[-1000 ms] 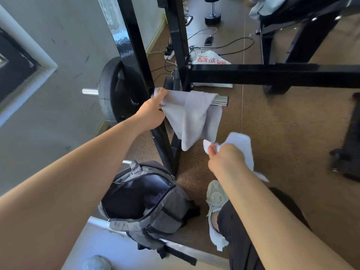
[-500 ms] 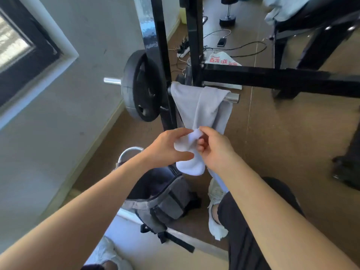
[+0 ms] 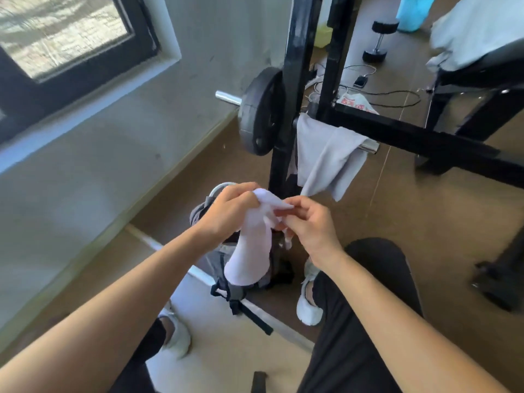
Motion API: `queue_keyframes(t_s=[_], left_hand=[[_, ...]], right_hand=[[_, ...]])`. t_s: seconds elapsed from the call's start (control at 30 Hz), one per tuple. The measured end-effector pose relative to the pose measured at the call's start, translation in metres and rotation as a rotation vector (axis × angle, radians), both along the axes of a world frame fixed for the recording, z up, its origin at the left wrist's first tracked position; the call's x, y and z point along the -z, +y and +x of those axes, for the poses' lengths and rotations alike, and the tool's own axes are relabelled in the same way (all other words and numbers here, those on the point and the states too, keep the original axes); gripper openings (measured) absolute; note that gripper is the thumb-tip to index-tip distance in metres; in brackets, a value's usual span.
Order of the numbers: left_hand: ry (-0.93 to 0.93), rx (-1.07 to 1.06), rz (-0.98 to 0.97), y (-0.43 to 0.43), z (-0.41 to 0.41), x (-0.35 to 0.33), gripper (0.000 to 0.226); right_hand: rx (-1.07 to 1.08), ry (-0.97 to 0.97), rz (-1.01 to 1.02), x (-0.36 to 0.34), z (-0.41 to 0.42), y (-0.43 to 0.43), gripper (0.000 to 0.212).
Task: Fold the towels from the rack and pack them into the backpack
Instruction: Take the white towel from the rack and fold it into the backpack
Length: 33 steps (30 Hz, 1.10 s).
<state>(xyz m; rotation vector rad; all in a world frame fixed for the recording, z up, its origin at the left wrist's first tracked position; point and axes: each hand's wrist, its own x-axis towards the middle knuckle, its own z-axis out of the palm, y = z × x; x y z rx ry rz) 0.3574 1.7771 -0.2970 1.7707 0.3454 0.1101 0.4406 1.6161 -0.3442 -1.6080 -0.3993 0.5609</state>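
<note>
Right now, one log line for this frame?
phase: folding | left hand: pinches white towel | right hand: pinches white towel | grey towel: draped over rack bar | backpack: on floor below hands, inside hidden

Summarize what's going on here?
A person is working a white towel with both hands: the left hand grips its top and the right hand pinches a corner, so it hangs loose, not yet folded. It dangles over the backpack on the floor. A gray towel is draped over the bar of the rack, waiting its turn.
</note>
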Motion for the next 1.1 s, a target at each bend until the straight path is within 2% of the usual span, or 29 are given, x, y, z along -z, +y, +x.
queue_keyframes(t_s=[0.13, 0.2, 0.3, 0.4, 0.57, 0.73, 0.8, 0.87, 1.0, 1.1], left_hand=[[0.034, -0.085, -0.004, 0.002, -0.044, -0.009, 0.014], [-0.004, -0.170, -0.021, 0.006, -0.065, -0.012, 0.024], [-0.090, -0.315, -0.048, 0.016, -0.098, -0.014, 0.029], [-0.195, -0.529, -0.095, 0.025, -0.129, -0.011, 0.012], [-0.292, -0.848, -0.177, 0.044, -0.169, 0.015, 0.014], [-0.259, -1.042, -0.198, 0.047, -0.198, 0.070, 0.034], [-0.143, -1.055, -0.202, 0.051, -0.204, 0.090, 0.027], [0.032, -0.999, -0.194, 0.056, -0.202, 0.097, 0.013], [0.333, -0.682, -0.103, 0.058, -0.194, 0.113, 0.015], [0.496, -0.464, -0.080, 0.047, -0.192, 0.126, 0.020]], right_hand=[[-0.056, -0.477, -0.354, 0.016, -0.026, 0.007, 0.036], [-0.079, -0.568, -0.434, 0.029, -0.031, 0.009, 0.040], [-0.106, -0.435, -0.491, 0.049, -0.032, 0.008, 0.032], [-0.127, -0.252, -0.528, 0.064, -0.036, 0.002, 0.035], [-0.062, -0.067, -0.561, 0.086, -0.041, -0.003, 0.008], [0.136, 0.235, -0.543, 0.099, -0.033, 0.000, 0.023], [0.162, 0.251, -0.546, 0.093, -0.032, 0.003, 0.021], [0.102, 0.204, -0.547, 0.091, -0.033, 0.003, 0.031], [-0.258, 0.288, -0.554, 0.089, -0.040, 0.000, 0.063], [-0.417, 0.297, -0.601, 0.089, -0.047, 0.000, 0.053]])
